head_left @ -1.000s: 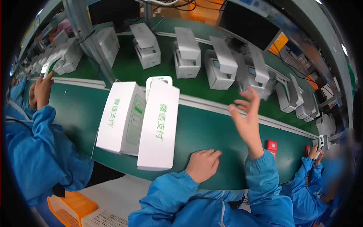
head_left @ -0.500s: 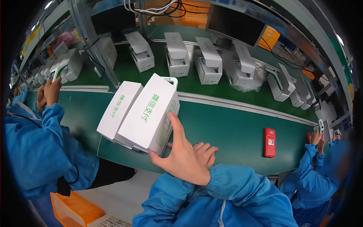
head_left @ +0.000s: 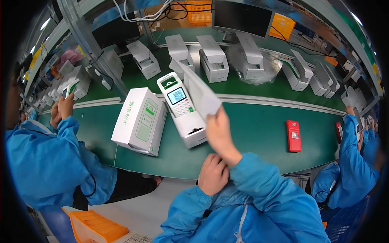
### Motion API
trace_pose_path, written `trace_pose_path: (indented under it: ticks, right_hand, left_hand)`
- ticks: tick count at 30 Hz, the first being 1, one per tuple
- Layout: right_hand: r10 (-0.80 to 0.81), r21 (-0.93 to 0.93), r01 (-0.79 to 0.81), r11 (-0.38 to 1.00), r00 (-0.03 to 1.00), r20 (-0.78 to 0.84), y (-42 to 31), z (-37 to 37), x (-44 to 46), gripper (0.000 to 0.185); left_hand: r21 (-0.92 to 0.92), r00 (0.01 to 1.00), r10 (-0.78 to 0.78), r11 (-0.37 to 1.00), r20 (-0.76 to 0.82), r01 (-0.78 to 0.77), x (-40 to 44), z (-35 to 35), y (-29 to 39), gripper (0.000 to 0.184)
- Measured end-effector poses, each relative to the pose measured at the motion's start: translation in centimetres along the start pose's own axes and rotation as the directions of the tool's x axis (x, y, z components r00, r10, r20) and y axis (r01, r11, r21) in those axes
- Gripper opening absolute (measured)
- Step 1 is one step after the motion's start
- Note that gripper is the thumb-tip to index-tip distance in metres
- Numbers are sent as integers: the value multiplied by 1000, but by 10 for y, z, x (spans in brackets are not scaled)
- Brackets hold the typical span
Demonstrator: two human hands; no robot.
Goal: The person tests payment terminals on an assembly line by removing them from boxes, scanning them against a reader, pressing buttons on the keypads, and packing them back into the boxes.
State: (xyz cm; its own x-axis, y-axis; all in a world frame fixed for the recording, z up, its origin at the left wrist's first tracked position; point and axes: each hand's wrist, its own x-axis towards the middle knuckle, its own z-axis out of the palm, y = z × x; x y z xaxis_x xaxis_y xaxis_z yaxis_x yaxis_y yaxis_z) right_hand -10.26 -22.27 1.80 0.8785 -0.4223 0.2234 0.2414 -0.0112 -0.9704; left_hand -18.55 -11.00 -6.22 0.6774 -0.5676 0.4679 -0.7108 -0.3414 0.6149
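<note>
My right hand [head_left: 221, 131] pinches the near end of a white carton lid [head_left: 198, 91], which is swung up and tilted to the right. Below the lid, the open white box [head_left: 192, 131] holds a white payment terminal [head_left: 177, 97] with a green edge, a lit screen and a keypad. My left hand [head_left: 213, 174] rests at the table's front edge, under my right wrist, with fingers curled and nothing visible in them. A second white box [head_left: 139, 121], closed and with green print, stands just left of the open one.
A red handheld device [head_left: 293, 136] lies to the right on the green table [head_left: 251, 141]. Several open white boxes [head_left: 214, 69] line the back shelf, one beside clear plastic wrap [head_left: 263, 83]. Co-workers in blue sleeves [head_left: 52, 158] sit on both sides. An orange crate [head_left: 95, 227] is below left.
The box my right hand was beside is open, its lid raised in that hand, and the terminal inside shows. My left hand has drawn back to the table edge and curled. The view has shifted slightly.
</note>
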Motion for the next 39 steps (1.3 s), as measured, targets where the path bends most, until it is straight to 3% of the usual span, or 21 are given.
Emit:
trace_pose_path:
  ticks: [1, 3, 6, 8, 9, 10, 11, 12, 14, 16, 18, 20, 22, 23, 25, 28, 30, 32, 36, 37, 39]
  right_hand:
    - [-22, 75, 30, 997, 994, -103, 9, -17, 8, 57]
    - [-20, 153, 45, 987, 987, -157, -6, -62, 11, 54]
    - [-61, 42, 74, 996, 966, -251, -14, -129, -18, 48]
    - [-128, -74, 109, 991, 928, -350, -8, -165, -43, 44]
    - [-228, -418, 86, 905, 926, -303, -15, -180, -57, 41]
    - [-299, -705, 59, 707, 928, -222, -30, -191, -72, 39]
    - [-68, -846, -159, 509, 972, -224, -58, -197, -88, 37]
    - [162, -924, -304, 232, 949, -272, -81, -201, -102, 35]
    - [371, -956, -204, 212, 922, -114, -89, -213, -128, 34]
    - [427, -922, -115, 369, 902, 59, -104, -209, -130, 36]
    - [295, -758, -37, 652, 933, 208, -112, -171, -121, 42]
    - [-123, -781, 102, 617, 992, 33, -89, -145, -89, 59]
    - [-339, -900, 177, 398, 940, 35, -57, -144, -35, 78]
    - [-123, -867, 15, 497, 991, -53, -50, -142, -12, 83]
    - [-188, -944, -42, 328, 976, -109, -14, -144, 16, 78]
    - [-133, -883, -48, 467, 983, -124, -20, -157, 34, 66]
    - [-295, -864, 61, 500, 950, -103, -18, -165, 35, 59]
    - [-394, -832, 126, 541, 912, -118, -16, -168, 34, 54]
    - [-223, -318, 143, 937, 946, -234, -32, -163, 24, 65]
    - [-212, -141, 185, 973, 954, -212, -33, -166, 22, 62]
    - [-55, 244, 80, 966, 993, -106, -58, -166, 14, 65]
  left_hand:
    - [1, 1000, 19, 1000, -6, -19, 5, -3, 7, 18]
    - [20, 999, 37, 999, -24, -36, 12, -7, 16, 15]
    - [30, 999, 14, 999, -39, -13, 14, 1, 19, 15]
    - [-112, 992, -86, 991, -90, 76, 19, 8, 21, 13]
    - [-178, 984, -141, 977, -110, 120, 23, 11, 20, 12]
    - [-326, 948, -280, 920, -152, 219, 29, 15, 18, 18]
    - [-362, 935, -304, 905, -181, 224, 44, 12, 26, 29]
    - [-394, 919, -332, 890, -214, 230, 64, 10, 33, 42]
    - [-248, 964, -173, 961, -201, 121, 95, 23, 33, 75]
    - [-247, 972, -179, 959, -151, 138, 109, 47, 42, 85]
    - [-227, 985, -144, 966, -90, 121, 114, 65, 38, 100]
    - [-164, 986, -107, 983, -129, 86, 113, 76, 42, 102]
    - [-22, 991, -18, 1000, -130, 15, 108, 99, 32, 103]
    - [-45, 997, -12, 999, -81, 8, 112, 102, 31, 102]
    - [-94, 1000, -3, 996, -4, 3, 126, 102, 29, 100]
    - [-260, 996, -89, 962, -5, 84, 147, 97, 24, 102]
    - [-266, 993, -118, 957, 9, 116, 150, 96, 20, 105]
    - [-385, 990, -124, 912, 67, 140, 151, 95, 15, 103]
    - [-450, 997, -73, 890, 31, 79, 159, 65, 26, 92]
    - [-559, 995, -34, 825, 94, 81, 166, 51, 29, 90]
    - [-743, 977, 42, 657, 210, 132, 168, 19, 35, 87]
